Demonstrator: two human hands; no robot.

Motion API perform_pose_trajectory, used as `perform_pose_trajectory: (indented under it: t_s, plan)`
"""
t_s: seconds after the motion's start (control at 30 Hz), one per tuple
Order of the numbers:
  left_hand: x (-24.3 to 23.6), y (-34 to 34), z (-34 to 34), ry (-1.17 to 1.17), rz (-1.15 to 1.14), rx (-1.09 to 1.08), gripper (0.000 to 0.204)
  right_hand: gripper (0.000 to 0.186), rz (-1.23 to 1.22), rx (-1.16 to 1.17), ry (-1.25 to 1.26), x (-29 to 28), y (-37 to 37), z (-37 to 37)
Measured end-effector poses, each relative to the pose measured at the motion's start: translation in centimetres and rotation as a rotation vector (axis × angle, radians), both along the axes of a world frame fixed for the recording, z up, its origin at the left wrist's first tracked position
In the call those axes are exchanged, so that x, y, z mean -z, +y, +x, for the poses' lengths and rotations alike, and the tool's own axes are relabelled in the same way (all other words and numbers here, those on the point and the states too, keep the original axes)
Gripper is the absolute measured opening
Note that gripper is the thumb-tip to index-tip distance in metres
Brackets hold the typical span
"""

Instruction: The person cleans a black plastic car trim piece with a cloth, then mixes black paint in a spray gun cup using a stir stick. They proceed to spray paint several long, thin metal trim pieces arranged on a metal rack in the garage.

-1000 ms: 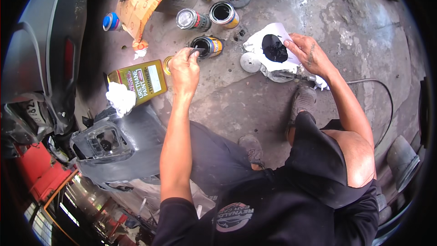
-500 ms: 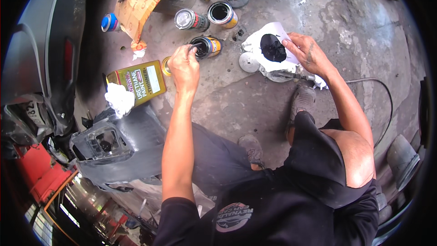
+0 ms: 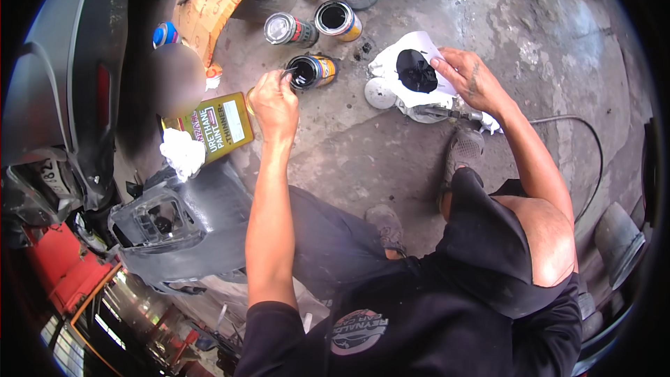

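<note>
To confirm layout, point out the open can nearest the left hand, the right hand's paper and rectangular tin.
Open can (image 3: 326, 68): head view, outer wall.
Paper (image 3: 423, 42): head view, upper edge.
Rectangular tin (image 3: 223, 122): head view, front face.

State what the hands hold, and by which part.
The right hand holds the white paper by its right edge. The left hand holds a thin, stick-like thing; which part it grips cannot be told.

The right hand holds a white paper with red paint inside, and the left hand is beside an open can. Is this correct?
In the head view, the paint is black, not red. The right hand holds the paper; the left hand is beside an open can.
</note>
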State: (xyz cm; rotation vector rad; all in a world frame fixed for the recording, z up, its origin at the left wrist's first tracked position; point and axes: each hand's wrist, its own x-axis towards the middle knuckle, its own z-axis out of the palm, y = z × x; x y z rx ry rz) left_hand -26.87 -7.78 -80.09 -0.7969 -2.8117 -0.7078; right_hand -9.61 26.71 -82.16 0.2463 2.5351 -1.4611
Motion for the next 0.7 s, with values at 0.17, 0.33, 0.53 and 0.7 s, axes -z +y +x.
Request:
perform_pose_trajectory:
  t_s: [0.17,0.33,0.53,0.7]
  plan:
    - [-1.2,0.7,1.1,-0.237,0.052,-0.059,0.012,0.047,-0.029,0.022,0.013,-0.1,0.2,0.2]
    - [0.0,0.5,0.0,-0.050,0.043,-0.025,0.012,0.046,-0.028,0.020,0.020,0.0,-0.1,0.0]
    - [-0.8,0.3,0.7,-0.174,0.027,-0.043,0.012,0.047,-0.033,0.030,0.023,0.0,0.0,0.2]
    - [-0.6,0.9,0.3,-0.111,0.080,-0.024,0.013,0.047,-0.011,0.024,0.036,0.2,-0.1,0.0]
